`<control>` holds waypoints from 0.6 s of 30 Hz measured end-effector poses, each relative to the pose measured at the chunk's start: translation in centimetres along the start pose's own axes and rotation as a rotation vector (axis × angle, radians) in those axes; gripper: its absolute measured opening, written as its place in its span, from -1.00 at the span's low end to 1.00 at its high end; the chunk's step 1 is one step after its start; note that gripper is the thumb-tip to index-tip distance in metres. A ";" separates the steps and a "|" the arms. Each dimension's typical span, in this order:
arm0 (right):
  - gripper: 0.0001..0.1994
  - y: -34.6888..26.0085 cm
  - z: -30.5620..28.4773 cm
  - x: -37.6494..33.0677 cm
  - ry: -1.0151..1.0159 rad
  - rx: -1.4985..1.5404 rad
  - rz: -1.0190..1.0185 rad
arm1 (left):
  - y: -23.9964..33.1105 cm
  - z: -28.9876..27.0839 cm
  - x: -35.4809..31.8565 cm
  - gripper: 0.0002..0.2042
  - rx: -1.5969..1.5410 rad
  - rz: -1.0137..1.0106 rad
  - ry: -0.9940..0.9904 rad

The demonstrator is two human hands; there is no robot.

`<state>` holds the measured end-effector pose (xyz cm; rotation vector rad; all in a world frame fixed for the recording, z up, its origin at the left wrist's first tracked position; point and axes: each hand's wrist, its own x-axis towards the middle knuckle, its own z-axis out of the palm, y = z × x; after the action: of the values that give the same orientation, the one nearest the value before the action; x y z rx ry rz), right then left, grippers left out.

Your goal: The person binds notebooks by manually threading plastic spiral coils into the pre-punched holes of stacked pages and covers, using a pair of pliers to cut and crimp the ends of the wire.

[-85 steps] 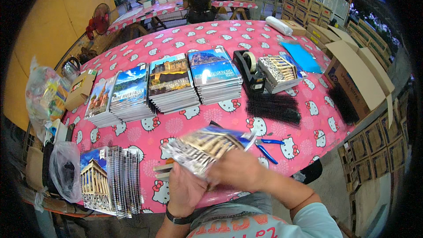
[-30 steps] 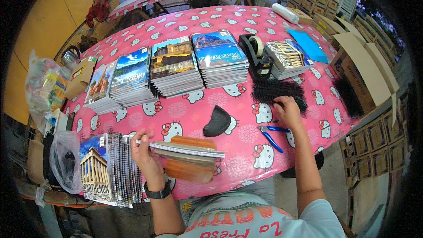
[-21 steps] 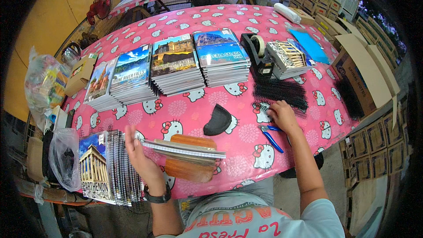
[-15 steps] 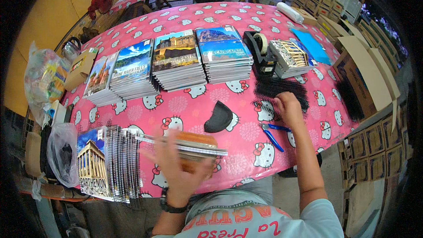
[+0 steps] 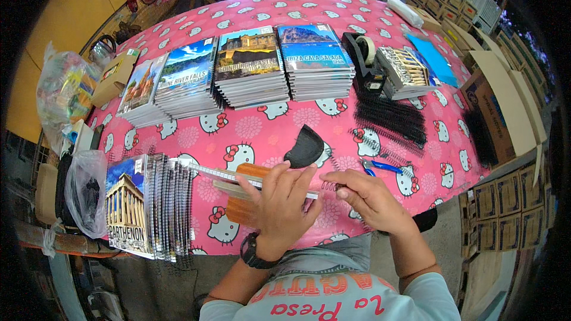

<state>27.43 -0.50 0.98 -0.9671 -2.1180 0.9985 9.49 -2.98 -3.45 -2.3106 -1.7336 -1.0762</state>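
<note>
My left hand (image 5: 288, 196) lies across a thin notebook (image 5: 229, 176), its fingers and thumb holding it. The notebook rests edge-up on a brown wooden block (image 5: 238, 213). Beside its right end, my right hand (image 5: 377, 202) pinches a black spiral coil (image 5: 329, 186), most of which the fingers hide. Just beyond my left fingertips lies a black half-round pad (image 5: 306, 147). Blue-handled pliers (image 5: 383, 166) sit past my right hand, below a heap of black spiral coils (image 5: 389, 120). At the left stands a row of coil-bound notebooks (image 5: 126, 211) with a temple cover.
Notebook stacks with scenic covers (image 5: 247, 74) line the table's far side. A tape dispenser (image 5: 366, 68) and a smaller notebook stack (image 5: 404, 74) are right of them. Plastic bags (image 5: 89, 190) hang at the left; an open carton (image 5: 493, 107) stands at the right edge.
My right hand has come from the coil heap toward the notebook's right end, bringing a coil. My left hand has moved right and settled on the notebook.
</note>
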 end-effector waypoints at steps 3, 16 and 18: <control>-0.80 0.0 0.2 0.3 0.029 -0.001 -0.001 | 0.0 0.2 -0.1 -0.55 0.018 -0.004 0.050; -0.79 0.4 0.9 0.9 0.100 -0.031 -0.167 | -1.9 -3.1 0.4 -0.79 -0.331 0.078 -0.067; -0.78 0.6 0.8 0.9 0.099 -0.023 -0.188 | -1.8 -3.3 0.6 -0.79 -0.337 0.086 -0.045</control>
<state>26.52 0.22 0.26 -0.7945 -2.0973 0.8181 6.45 -3.29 -1.28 -2.5906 -1.5515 -1.4040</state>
